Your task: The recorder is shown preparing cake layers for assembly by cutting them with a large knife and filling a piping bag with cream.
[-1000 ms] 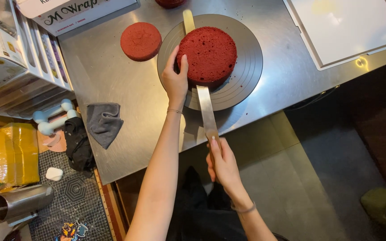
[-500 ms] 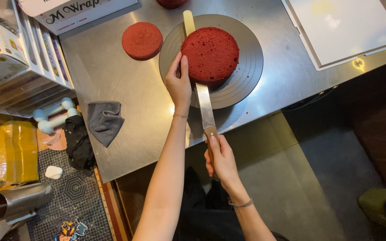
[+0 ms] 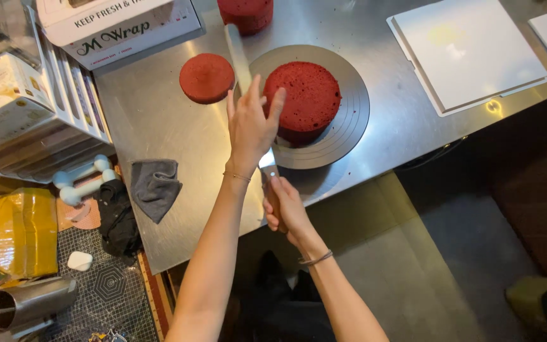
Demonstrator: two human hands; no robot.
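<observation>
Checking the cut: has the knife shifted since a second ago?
Yes. The knife moved left: it crossed the left part of the cake before, and now lies outside its left edge.

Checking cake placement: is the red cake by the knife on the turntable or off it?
On it. The red cake sits inside the round grey turntable, rim showing around it.

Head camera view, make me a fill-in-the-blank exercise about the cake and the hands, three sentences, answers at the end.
1. The big red cake sits on a round grey ____.
2. The right hand grips the handle of a long ____.
3. The left hand rests against the cake's ____ edge, as seen in the picture.

Missing words: turntable; knife; left
</observation>
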